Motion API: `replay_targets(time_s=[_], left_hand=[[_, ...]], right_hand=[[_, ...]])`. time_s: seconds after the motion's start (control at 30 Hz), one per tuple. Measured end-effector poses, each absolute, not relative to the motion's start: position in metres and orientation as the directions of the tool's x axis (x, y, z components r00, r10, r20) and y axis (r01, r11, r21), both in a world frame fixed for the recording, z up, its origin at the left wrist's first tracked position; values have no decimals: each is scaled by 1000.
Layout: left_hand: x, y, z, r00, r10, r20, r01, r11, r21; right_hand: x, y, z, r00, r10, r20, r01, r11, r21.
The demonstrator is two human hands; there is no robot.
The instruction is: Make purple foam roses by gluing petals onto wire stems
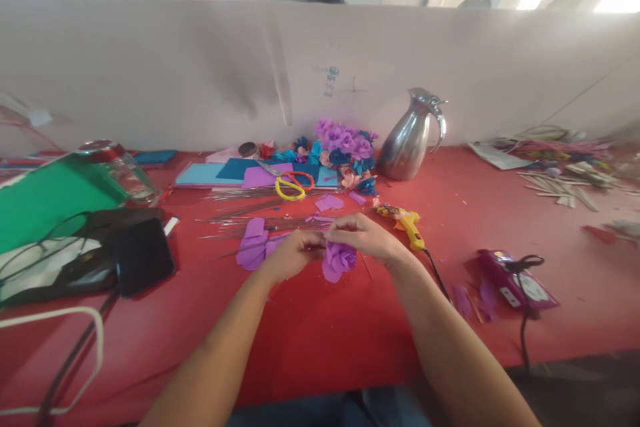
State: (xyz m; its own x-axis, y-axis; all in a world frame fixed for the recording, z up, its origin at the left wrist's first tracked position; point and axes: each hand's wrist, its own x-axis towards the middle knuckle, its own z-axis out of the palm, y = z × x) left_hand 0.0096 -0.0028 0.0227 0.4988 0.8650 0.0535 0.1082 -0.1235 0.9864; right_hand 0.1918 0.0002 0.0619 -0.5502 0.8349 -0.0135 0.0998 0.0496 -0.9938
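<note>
A purple paper flower (pixel 340 260) hangs between my two hands, low over the red table. My left hand (pixel 300 252) is closed at the flower's left side, its fingertips pinched together near the base. From above, my right hand (pixel 360 235) grips the flower, with its fingers bent over the top petals. Purple paper petals (pixel 251 247) lie to the left of my left hand, beside thin wires (pixel 230 219). Behind my hands are scissors (pixel 291 187) with yellow and red handles. A yellow glue gun (pixel 410 227) rests right of my right hand.
Finished paper flowers (pixel 345 140) and a steel jug (pixel 411 137) stand along the white partition (pixel 200 67). At left are a phone (pixel 144 257) and a glass jar (pixel 125 173). A purple power box (pixel 520 280) with a black cable sits at right. A person's head shows beyond the partition.
</note>
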Motion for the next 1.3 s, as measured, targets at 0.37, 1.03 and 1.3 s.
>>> replay_targets(time_s=[0.37,1.03,1.3], left_hand=[[9,-2,25,475,876,83,46,-119,992],[-4,14,18,-119,956,-267,-584,150,798],[-2,11,22,-2,952,-307,-601,244,761]], right_hand=[[191,-2,63,-175,935,310,-245,263,-933],[319,25,3,286,958,-14,933,-282,-225],[311,30,-1,335,932,-139,605,-325,-727]])
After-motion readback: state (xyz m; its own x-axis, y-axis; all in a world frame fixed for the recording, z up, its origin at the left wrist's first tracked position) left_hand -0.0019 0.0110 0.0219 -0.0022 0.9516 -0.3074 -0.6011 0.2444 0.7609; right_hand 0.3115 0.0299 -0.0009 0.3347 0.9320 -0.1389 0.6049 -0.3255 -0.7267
